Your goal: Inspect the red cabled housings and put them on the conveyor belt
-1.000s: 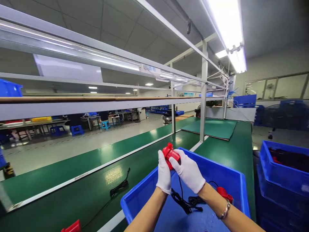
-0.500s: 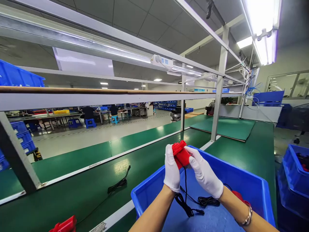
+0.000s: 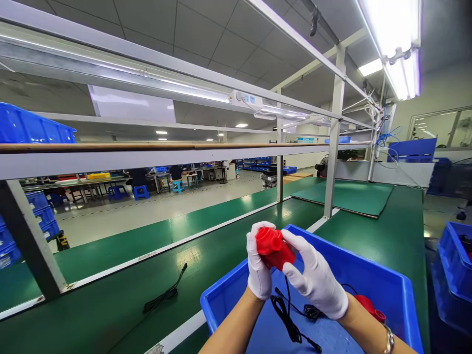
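Note:
A red plastic device [image 3: 275,248] with a round, ring-like end and a black cord is held up above the near side of a blue bin [image 3: 368,263]. My left hand [image 3: 258,270], in a white glove, wraps around its left side. Gloved the same way, my right hand [image 3: 319,280] grips its right end between thumb and fingers. Beneath the hands, a bundled black cord [image 3: 285,314] hangs into the bin. Another red piece [image 3: 370,307] lies at the bin's right side, partly hidden by my right forearm.
A coiled black cord [image 3: 165,295] lies on the green bench [image 3: 121,290] to the left. Metal uprights [image 3: 334,132] carry a shelf [image 3: 165,155] across the bench. More blue bins [image 3: 455,265] stand at the right. People sit at far tables.
The red device has been turned so that its round end faces me more, and it sits slightly lower. My right-hand fingers have spread wider around it. The red piece at lower left has left the view.

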The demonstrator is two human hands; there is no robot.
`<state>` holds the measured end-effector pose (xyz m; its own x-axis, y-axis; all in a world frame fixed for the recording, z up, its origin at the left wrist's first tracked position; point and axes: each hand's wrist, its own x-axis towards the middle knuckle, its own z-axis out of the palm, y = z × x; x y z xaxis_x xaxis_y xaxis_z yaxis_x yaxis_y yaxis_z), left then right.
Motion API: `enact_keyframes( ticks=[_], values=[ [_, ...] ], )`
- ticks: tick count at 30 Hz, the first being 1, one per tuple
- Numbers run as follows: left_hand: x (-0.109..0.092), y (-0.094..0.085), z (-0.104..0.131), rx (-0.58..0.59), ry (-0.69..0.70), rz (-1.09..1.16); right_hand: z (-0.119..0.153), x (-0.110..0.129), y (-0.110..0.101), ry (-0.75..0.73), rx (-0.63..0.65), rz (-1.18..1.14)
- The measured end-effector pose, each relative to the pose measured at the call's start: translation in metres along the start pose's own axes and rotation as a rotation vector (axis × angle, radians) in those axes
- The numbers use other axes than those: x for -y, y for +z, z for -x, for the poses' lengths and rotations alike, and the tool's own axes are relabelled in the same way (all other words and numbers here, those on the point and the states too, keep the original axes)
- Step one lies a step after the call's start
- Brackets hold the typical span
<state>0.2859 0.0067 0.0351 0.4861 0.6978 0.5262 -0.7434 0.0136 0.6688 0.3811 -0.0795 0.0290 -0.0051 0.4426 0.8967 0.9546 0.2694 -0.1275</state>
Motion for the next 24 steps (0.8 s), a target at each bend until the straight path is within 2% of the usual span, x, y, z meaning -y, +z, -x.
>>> enact_keyframes(
  ticks=[2,5,7,10,13,17,24],
  values=[
    [0.001,-0.002,0.0,-0.031,0.102,-0.084,-0.002,0.001,-0.003,-0.005,0.007,-0.036],
    [0.006,-0.008,-0.002,-0.077,0.355,-0.258,-0.002,0.005,-0.009,0.027,-0.065,-0.097],
    [0.01,-0.014,-0.004,-0.098,0.476,-0.324,-0.002,0.009,-0.013,0.074,-0.092,-0.131],
    [0.017,-0.022,-0.008,-0.088,0.566,-0.377,-0.002,0.013,-0.017,0.142,-0.036,-0.154],
    [0.021,-0.027,-0.009,-0.031,0.604,-0.419,-0.004,0.016,-0.018,0.172,0.015,-0.106],
    [0.019,-0.025,-0.009,0.03,0.487,-0.417,-0.006,0.019,-0.016,0.12,-0.027,-0.029],
    [0.008,-0.007,-0.01,0.132,0.051,-0.259,-0.007,0.031,-0.017,-0.017,-0.086,0.024]
  ],
)
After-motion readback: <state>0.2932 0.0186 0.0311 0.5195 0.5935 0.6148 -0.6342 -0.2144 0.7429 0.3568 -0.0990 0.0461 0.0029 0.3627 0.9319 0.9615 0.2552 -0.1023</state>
